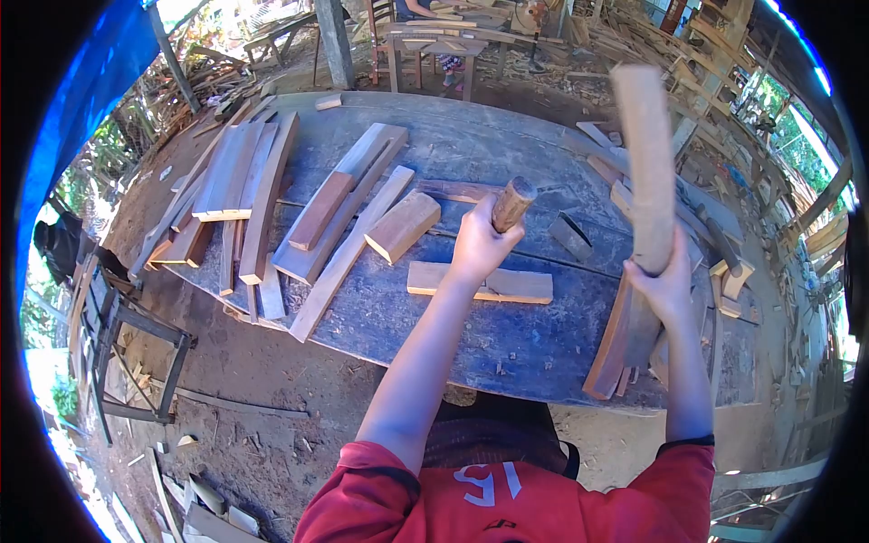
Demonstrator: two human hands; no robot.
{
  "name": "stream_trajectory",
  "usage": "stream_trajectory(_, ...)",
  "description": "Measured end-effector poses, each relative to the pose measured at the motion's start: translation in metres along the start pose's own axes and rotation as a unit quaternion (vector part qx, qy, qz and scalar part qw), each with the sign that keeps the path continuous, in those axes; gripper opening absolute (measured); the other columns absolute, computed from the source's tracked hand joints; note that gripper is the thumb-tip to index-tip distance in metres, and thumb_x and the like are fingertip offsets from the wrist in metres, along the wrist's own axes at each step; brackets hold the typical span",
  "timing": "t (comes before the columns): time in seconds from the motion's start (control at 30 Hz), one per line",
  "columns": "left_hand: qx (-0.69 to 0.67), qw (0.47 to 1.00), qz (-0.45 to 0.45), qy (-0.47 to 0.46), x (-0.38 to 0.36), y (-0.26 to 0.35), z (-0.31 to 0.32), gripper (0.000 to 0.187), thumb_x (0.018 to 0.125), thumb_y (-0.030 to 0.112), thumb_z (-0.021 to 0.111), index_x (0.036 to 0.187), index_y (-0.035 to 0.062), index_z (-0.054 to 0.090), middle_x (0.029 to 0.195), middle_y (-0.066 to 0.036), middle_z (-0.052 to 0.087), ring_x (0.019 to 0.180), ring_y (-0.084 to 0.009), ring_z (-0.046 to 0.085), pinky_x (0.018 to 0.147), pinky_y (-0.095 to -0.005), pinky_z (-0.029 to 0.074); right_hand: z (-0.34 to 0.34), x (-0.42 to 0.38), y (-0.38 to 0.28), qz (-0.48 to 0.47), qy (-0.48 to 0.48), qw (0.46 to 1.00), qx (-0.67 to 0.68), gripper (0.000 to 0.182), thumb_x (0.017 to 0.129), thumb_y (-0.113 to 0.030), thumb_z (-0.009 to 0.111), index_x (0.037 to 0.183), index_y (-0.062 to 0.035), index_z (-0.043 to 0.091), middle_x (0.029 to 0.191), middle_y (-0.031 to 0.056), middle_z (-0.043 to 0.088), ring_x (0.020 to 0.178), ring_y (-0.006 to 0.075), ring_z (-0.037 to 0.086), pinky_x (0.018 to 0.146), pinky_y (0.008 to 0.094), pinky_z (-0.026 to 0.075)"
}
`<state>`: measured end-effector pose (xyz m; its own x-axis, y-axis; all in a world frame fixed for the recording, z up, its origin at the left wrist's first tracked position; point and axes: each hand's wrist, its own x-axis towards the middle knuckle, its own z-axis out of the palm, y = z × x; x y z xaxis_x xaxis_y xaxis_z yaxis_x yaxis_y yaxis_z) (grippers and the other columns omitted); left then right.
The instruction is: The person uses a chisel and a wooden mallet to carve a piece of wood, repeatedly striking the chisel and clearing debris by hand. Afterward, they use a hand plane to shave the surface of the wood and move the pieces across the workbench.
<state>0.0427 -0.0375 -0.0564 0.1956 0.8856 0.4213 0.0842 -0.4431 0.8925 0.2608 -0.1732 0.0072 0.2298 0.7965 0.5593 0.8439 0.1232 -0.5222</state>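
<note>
My left hand [484,237] is closed around a short round wooden piece [514,204], like a handle or mallet, above the middle of the blue table [362,353]. My right hand [665,279] grips a long wooden board [647,163] that stands up, its top end slightly blurred. Below my left hand a short wooden block [480,282] lies flat on the table. Another thick block [404,226] lies to the left of that hand. Reddish boards [608,348] lie below my right hand, partly behind the raised board.
Boards in a group [237,172] and long strips [353,253] lie on the table's left side. A small dark box-like piece [571,235] sits between my hands. A wooden frame [149,339] stands at left. Another person [415,11] is at a far table.
</note>
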Motion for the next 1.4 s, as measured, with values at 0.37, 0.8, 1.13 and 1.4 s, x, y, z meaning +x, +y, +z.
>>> stream_trajectory(0.37, 0.000, 1.000, 0.012, 0.005, -0.001, 0.001, -0.002, 0.029, 0.071, 0.018, 0.064, 0.087, -0.0034, 0.053, 0.075, -0.019, 0.060, 0.069, -0.0267, 0.061, 0.064, -0.0329, 0.046, -0.041, 0.004, -0.034, 0.038, -0.014, 0.997, 0.068, 0.071, 0.062, -0.017, 0.070, 0.124, -0.0031, 0.037, 0.103, 0.0172, 0.057, 0.088, 0.0269, 0.059, 0.083, 0.0350, 0.045)
stream_trajectory(0.8, 0.003, 1.000, 0.011, -0.002, -0.004, 0.004, -0.004, 0.027, 0.071, 0.016, 0.064, 0.086, -0.0031, 0.053, 0.073, -0.018, 0.060, 0.067, -0.0234, 0.061, 0.063, -0.0316, 0.046, -0.025, -0.009, -0.047, 0.080, -0.051, 0.993, 0.063, 0.070, 0.063, -0.019, 0.071, 0.122, -0.0029, 0.039, 0.098, 0.0188, 0.058, 0.092, 0.0318, 0.058, 0.083, 0.0384, 0.045)
stream_trajectory(1.13, 0.014, 1.000, -0.003, -0.002, -0.003, 0.004, -0.007, 0.029, 0.070, 0.017, 0.065, 0.087, -0.0035, 0.053, 0.073, -0.018, 0.060, 0.067, -0.0236, 0.061, 0.063, -0.0318, 0.046, -0.007, -0.010, -0.036, 0.104, 0.060, 0.966, 0.229, 0.076, 0.059, -0.017, 0.074, 0.123, -0.0006, 0.037, 0.102, 0.0183, 0.058, 0.095, 0.0272, 0.056, 0.085, 0.0371, 0.043)
stream_trajectory(1.4, -0.011, 1.000, 0.002, 0.008, -0.002, -0.002, -0.006, 0.028, 0.070, 0.018, 0.065, 0.085, -0.0032, 0.053, 0.071, -0.018, 0.059, 0.066, -0.0227, 0.059, 0.063, -0.0317, 0.045, -0.026, 0.003, -0.046, 0.056, -0.069, 0.995, 0.035, 0.069, 0.059, -0.019, 0.073, 0.117, 0.0002, 0.042, 0.101, 0.0198, 0.058, 0.098, 0.0292, 0.056, 0.085, 0.0371, 0.043)
